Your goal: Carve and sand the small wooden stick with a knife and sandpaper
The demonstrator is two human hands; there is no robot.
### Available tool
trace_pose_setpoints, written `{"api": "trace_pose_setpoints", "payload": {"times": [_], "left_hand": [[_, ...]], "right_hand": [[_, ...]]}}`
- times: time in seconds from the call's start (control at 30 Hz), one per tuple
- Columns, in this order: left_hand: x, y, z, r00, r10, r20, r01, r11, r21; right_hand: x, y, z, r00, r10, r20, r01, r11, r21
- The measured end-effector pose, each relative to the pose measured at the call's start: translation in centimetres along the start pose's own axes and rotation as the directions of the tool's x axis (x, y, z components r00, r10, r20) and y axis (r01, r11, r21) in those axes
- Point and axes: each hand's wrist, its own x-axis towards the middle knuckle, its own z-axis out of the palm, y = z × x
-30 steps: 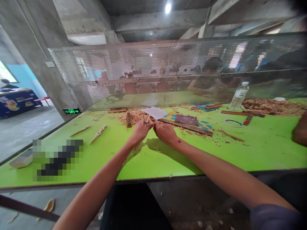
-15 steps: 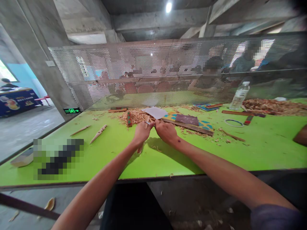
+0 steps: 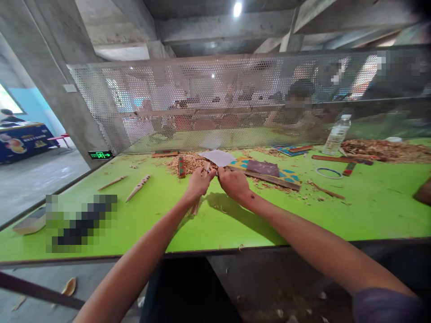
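Observation:
A pale wooden stick is gripped in my left hand; its lower end shows under the wrist and its upper end above the thumb. My right hand is a closed fist around a knife. Only a bit of its shiny blade shows, lying against the stick beside my left thumb; the handle is hidden in the fist. Both hands meet just in front of a heap of wood shavings and a white sheet.
On the green table, two carved pointed sticks lie to the left. A patterned board, a tape ring and a water bottle are to the right. A perforated metal screen stands behind; another person's hand shows at the right edge.
My hands stay nearly in place. The blade has shifted slightly along the stick, and the stick's lower end has moved a little left. Behind the screen, a person has moved to the right.

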Motion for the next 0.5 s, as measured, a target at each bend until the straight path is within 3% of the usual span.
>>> {"api": "trace_pose_setpoints", "payload": {"times": [0.1,0.33,0.5], "left_hand": [[0.31,0.24,-0.22,0.999,0.011,0.044,-0.01,1.0,-0.012],[0.58,0.02,0.13,0.989,0.145,-0.024,-0.132,0.946,0.297],[0.41,0.52,0.36,0.995,0.083,-0.05,-0.063,0.943,0.328]], "right_hand": [[0.12,0.36,-0.05,1.0,-0.008,-0.004,0.008,1.0,0.009],[-0.13,0.17,-0.17,1.0,-0.011,0.018,0.011,1.0,-0.004],[0.02,-0.2,-0.82,0.999,0.037,0.018,-0.037,0.999,0.0]]}}
